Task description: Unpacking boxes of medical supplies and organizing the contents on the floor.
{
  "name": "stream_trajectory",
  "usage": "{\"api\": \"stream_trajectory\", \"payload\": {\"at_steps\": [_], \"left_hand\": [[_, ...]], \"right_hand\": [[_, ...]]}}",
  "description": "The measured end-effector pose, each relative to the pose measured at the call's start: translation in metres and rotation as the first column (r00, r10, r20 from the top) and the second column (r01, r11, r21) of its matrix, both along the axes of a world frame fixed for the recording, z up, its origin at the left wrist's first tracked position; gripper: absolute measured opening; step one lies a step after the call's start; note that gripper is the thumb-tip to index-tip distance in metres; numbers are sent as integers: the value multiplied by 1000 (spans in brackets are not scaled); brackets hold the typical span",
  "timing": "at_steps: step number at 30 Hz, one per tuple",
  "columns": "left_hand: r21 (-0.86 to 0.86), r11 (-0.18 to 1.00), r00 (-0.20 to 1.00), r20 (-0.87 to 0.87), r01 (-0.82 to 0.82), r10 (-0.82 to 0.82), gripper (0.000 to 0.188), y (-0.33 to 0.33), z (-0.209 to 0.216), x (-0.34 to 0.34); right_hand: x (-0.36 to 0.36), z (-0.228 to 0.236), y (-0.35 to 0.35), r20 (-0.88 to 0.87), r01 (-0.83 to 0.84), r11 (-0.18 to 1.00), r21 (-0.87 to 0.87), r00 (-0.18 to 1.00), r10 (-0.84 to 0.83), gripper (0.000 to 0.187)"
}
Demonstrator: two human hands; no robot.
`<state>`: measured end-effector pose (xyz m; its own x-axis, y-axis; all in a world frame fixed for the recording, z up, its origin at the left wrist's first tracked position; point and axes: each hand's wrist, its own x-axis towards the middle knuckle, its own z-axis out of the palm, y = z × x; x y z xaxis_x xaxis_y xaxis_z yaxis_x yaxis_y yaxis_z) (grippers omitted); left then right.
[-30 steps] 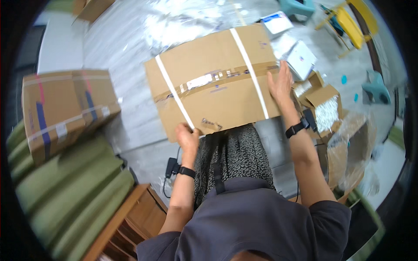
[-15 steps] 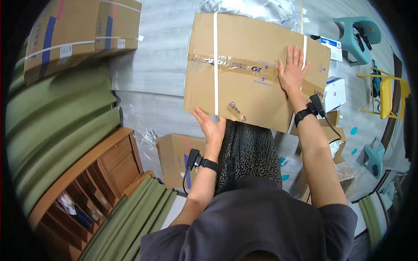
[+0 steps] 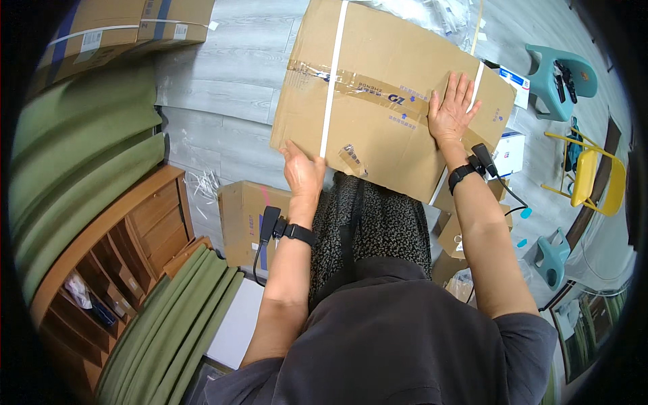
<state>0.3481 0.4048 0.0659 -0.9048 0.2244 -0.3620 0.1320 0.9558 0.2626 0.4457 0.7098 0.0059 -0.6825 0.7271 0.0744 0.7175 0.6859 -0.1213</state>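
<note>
A large cardboard box [image 3: 378,138] with clear tape across its middle and white straps lies in front of me, turned so its right end sits lower. My right hand [image 3: 451,116] rests flat on its upper face near the right strap, fingers spread. At the near left corner my left hand [image 3: 303,170] grips the box's edge beside the other white strap [image 3: 331,88]; some of its fingertips are out of sight. Both wrists wear black straps with small devices on them.
Strapped cartons [image 3: 101,40] stand at the far left above green fabric folds [image 3: 88,128]. A wooden cabinet [image 3: 155,216] and a smaller carton [image 3: 243,216] are near left. To the right are white boxes [image 3: 507,154], a teal stool [image 3: 557,77] and a yellow chair [image 3: 586,177].
The box has rotated slightly clockwise, its left end shifting up and left in view. My left hand has moved left along its edge. My right hand stays flat on top.
</note>
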Motion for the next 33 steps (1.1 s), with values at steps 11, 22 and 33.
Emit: {"api": "stream_trajectory", "payload": {"at_steps": [11, 22, 33], "left_hand": [[-581, 809, 972, -123, 91, -198, 67, 28, -34, -3], [428, 710, 822, 171, -559, 544, 52, -42, -33, 14], [631, 169, 645, 677, -757, 355, 40, -24, -79, 65]], "right_hand": [[-2, -3, -2, 19, -8, 1000, 0, 1000, 8, 68], [-4, -8, 1, -3, -27, 999, 35, 1000, 27, 67], [34, 18, -36, -316, -130, 963, -236, 947, 50, 53]]}}
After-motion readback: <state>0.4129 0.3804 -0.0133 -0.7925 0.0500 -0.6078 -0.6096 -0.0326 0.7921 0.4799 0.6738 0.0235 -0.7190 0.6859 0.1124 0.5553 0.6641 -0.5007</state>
